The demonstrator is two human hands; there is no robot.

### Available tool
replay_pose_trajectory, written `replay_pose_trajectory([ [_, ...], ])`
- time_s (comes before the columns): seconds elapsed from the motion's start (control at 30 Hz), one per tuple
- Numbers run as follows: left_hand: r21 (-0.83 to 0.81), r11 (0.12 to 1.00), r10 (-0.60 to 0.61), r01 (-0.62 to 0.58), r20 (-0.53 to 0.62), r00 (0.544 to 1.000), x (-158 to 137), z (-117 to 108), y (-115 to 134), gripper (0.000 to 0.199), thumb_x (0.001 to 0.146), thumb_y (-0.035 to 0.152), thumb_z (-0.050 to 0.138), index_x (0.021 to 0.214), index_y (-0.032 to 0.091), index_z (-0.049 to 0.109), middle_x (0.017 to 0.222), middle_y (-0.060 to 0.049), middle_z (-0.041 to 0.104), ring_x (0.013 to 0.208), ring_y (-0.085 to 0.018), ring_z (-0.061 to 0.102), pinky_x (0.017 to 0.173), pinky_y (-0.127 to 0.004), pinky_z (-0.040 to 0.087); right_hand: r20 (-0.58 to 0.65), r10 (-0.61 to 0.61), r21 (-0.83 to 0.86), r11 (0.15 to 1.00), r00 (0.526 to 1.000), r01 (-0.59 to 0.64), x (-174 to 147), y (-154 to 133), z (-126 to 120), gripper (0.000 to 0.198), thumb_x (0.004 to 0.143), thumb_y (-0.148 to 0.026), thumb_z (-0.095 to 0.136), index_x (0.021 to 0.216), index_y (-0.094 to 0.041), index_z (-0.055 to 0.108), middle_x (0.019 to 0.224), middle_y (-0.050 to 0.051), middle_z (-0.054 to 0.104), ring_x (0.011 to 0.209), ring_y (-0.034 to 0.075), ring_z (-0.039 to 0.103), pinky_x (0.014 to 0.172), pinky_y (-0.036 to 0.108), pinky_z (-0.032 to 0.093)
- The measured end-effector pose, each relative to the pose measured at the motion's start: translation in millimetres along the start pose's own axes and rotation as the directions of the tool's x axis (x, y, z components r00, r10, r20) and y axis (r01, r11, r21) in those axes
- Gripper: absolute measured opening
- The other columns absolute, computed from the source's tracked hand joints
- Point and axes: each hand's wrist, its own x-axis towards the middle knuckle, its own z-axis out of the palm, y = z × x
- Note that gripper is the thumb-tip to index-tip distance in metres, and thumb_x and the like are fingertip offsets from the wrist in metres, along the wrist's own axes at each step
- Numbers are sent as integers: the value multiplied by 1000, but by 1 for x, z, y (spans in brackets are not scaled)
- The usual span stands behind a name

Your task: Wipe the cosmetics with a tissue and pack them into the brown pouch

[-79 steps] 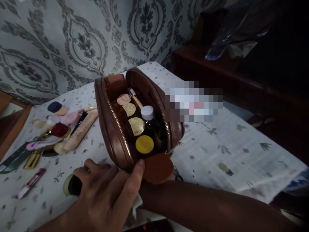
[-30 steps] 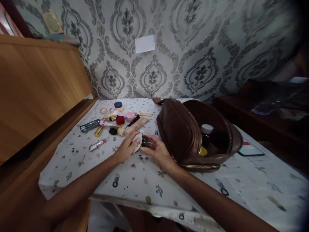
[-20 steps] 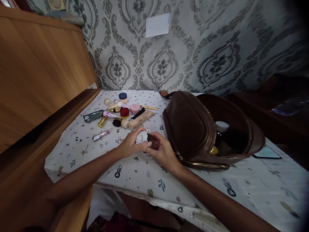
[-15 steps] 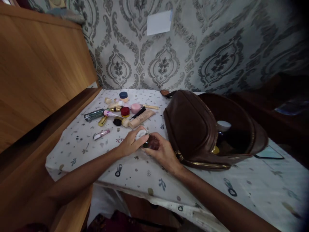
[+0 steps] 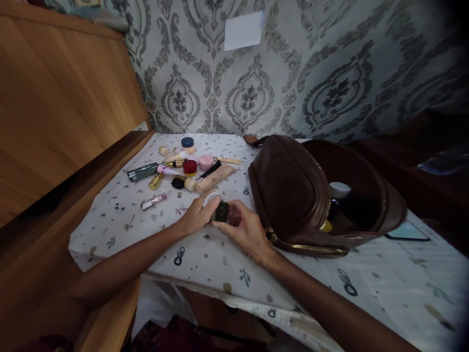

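My left hand (image 5: 196,215) is closed, its thumb pressing on a white round pad-like piece (image 5: 210,198); whether it is cotton or cloth I cannot tell. Right against that lies a small dark green jar (image 5: 222,212), held between both hands above the table. The fingers and thumb of my right hand (image 5: 246,227) curl around the jar's right side. Just beyond my hands are a beige squeeze tube (image 5: 216,177), a black tube (image 5: 210,170) and a red-lidded jar (image 5: 189,167). A pink lip gloss tube (image 5: 154,201) lies to the left.
An open brown leather bag (image 5: 289,195) stands on the right, a white-capped container (image 5: 339,189) inside. Further cosmetics include a pink jar (image 5: 205,162), a blue-lidded jar (image 5: 188,144) and a dark green bottle (image 5: 142,172). A wooden cabinet (image 5: 66,98) borders the patterned table (image 5: 146,244).
My right fingers have drawn back slightly, so more of the dark green jar shows between my hands. My left hand still grips the white piece. The things on the table stay put.
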Motion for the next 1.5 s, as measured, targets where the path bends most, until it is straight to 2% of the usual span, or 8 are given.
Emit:
replay_pose_trajectory([
  [0.17,18,998,58,-58,2,998,-3,0,2,41,100,55,34,85,19,49,78,0,50,76,-16,49,73,-29,42,38,24,39,999,999,-26,1,-5,-1,39,74,-51,74,91,-21,55,78,1,65,69,16,57,61,29,45],
  [0.4,41,997,66,-66,-13,998,-1,1,2,45,99,58,35,83,18,49,77,0,51,76,-15,49,73,-28,43,45,0,44,999,999,-2,1,-1,-2,43,81,-50,68,109,-21,56,81,1,64,71,17,57,63,30,46],
  [0.57,-123,988,-86,91,44,995,1,1,-1,52,95,66,36,79,19,49,69,1,50,62,-13,50,57,-26,45,24,-160,2,987,987,160,-3,3,-4,46,80,-35,72,122,-23,59,108,7,63,85,19,59,71,32,51],
  [0.67,-182,969,-154,167,84,985,2,1,-3,57,93,72,34,78,19,50,63,1,52,52,-13,50,47,-24,41,37,-206,-21,978,978,207,-4,3,-6,44,82,-32,70,124,-25,60,112,8,62,90,20,58,73,32,53],
  [0.87,-236,892,-343,386,204,917,7,-2,-2,75,84,86,24,69,19,54,46,-1,50,35,-10,40,34,-22,23,-4,-203,1,979,979,203,-3,5,-4,42,83,-33,70,123,-26,60,111,9,61,90,21,60,73,33,56],
  [1.0,-248,857,-411,452,201,889,9,-3,-3,77,80,89,26,70,19,54,45,-1,51,32,-10,40,33,-22,19,-29,-153,60,986,988,154,-1,6,-3,44,80,-33,72,121,-25,60,114,9,62,88,20,61,72,33,57],
  [1.27,-149,953,-241,265,159,957,3,-2,-2,74,86,84,22,64,20,53,45,-2,50,39,-12,43,39,-26,30,-8,-124,35,992,992,124,-2,5,-2,46,79,-37,74,121,-24,61,109,8,66,85,20,62,70,32,55],
  [1.5,-94,989,-109,114,58,992,-3,-1,2,62,89,79,29,74,21,47,57,1,51,55,-15,50,52,-28,41,48,0,-131,991,999,6,-3,-7,-7,39,88,-57,58,100,-19,61,66,0,60,60,16,56,57,29,45],
])
